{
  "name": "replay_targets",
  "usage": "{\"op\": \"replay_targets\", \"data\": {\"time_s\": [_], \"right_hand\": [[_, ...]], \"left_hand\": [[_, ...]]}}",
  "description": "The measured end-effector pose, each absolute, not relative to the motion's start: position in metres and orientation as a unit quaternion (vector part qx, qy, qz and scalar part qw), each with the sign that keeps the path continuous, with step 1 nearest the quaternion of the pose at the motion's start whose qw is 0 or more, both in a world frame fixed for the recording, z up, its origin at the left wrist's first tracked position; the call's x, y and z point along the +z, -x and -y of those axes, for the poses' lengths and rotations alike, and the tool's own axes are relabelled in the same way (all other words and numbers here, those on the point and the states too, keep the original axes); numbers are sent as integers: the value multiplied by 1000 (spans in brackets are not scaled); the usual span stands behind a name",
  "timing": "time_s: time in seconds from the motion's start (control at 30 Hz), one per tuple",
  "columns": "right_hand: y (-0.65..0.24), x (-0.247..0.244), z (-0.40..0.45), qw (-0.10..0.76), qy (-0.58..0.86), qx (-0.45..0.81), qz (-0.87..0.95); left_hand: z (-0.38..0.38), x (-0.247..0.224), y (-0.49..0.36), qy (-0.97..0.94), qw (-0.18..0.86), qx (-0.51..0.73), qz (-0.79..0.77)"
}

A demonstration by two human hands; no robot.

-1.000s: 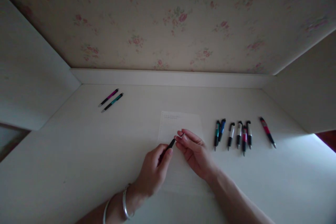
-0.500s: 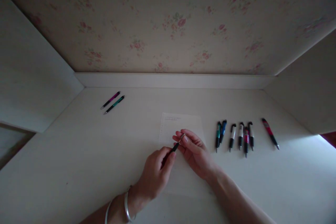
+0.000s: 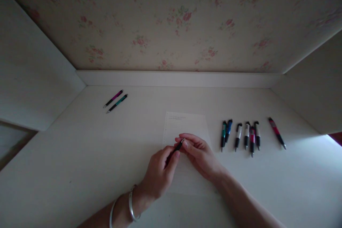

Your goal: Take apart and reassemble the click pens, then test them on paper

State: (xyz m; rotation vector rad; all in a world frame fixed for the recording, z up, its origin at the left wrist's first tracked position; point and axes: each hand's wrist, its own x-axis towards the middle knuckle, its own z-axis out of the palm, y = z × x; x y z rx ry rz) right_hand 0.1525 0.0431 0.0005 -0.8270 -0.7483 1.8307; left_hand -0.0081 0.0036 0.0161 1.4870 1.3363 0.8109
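Over the sheet of paper (image 3: 187, 123), both hands meet at one pen (image 3: 178, 146). My left hand (image 3: 159, 171) is closed around its dark barrel, most of which is hidden in the palm. At the pen's front end, the thumb and fingers of my right hand (image 3: 199, 155) pinch the small metallic tip (image 3: 182, 140). The tip sits against the black grip, with no gap that I can make out. A few faint lines of writing show at the top of the paper.
At the back left lie a purple pen (image 3: 113, 99) and a teal pen (image 3: 117, 103). To the right of the paper is a row of several pens, among them a blue one (image 3: 228, 131) and a white one (image 3: 238, 137). A red pen (image 3: 277, 133) lies farther right.
The metal tip, earlier held apart from the barrel with the thin refill showing between, is now against the grip. My right fingers have moved slightly towards my left hand.
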Motion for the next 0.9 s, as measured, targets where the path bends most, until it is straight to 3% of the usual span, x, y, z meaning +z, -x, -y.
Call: {"op": "replay_targets", "data": {"time_s": [0.9], "right_hand": [[-158, 2, -38, 459, 349, 724, 380]], "left_hand": [[-1, 12, 9, -631, 458, 331, -532]]}}
